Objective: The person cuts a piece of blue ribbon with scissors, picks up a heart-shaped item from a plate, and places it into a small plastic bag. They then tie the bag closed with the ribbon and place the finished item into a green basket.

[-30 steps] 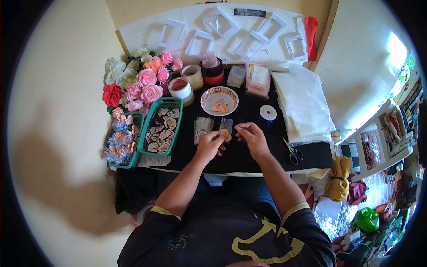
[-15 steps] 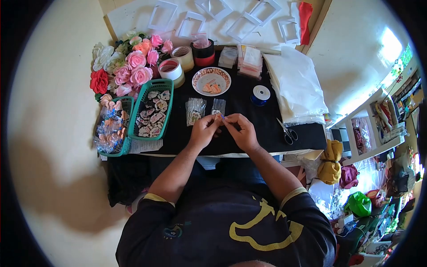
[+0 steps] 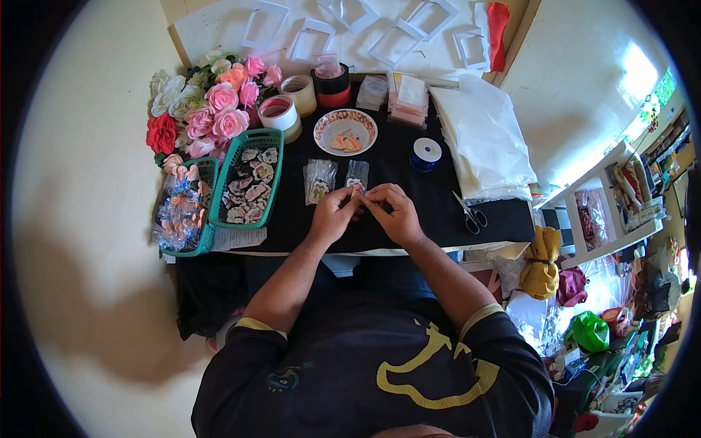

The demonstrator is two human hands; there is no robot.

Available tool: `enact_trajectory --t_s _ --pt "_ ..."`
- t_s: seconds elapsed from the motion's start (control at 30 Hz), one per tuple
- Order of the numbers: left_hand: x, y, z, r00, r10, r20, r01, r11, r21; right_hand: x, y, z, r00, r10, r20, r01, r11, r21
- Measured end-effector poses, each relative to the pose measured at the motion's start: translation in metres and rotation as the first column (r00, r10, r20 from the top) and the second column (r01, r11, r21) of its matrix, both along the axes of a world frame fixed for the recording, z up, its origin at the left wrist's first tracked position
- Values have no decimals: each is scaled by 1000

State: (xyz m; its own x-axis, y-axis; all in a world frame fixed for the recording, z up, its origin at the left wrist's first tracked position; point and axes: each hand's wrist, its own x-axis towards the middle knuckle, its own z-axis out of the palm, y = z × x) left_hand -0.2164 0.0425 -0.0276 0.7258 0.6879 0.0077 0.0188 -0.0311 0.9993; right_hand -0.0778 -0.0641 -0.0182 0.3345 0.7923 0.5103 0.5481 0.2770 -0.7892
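Observation:
My left hand (image 3: 334, 216) and my right hand (image 3: 396, 216) meet fingertip to fingertip above the black cloth near the table's front edge. Both are closed in a pinch on a small peach-coloured piece (image 3: 358, 190) with a bit of blue, mostly covered by my fingers. Just beyond them lies a clear plastic packet (image 3: 357, 171) with a cutout in it, and to its left a stack of similar packets (image 3: 319, 182). A patterned bowl (image 3: 321, 140) farther back holds several peach cutouts (image 3: 347, 141). Right of it stands a spool of blue ribbon (image 3: 425, 155).
Scissors (image 3: 471, 214) lie to the right, in front of white plastic sheets (image 3: 485, 135). On the left are a green basket of flower-like cutouts (image 3: 252, 186), a second basket of wrapped pieces (image 3: 182, 208) and artificial roses (image 3: 212, 109). Tape rolls (image 3: 280, 117) stand behind.
My fingers have shifted slightly around the small piece, and more of its peach and blue shows now. The right fingers look a little more curled. The things on the table stay put.

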Motion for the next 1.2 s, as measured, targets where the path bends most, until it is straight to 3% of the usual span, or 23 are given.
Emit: enact_trajectory --t_s 0.2,1.2 --pt "1 3 -6 999 -19 51 17 999 46 2 2 -3 992 -7 124 -1 998 69" --pt "1 2 -8 999 -49 6 47 971 235 -2 3 4 997 -69 44 73 992 -102"
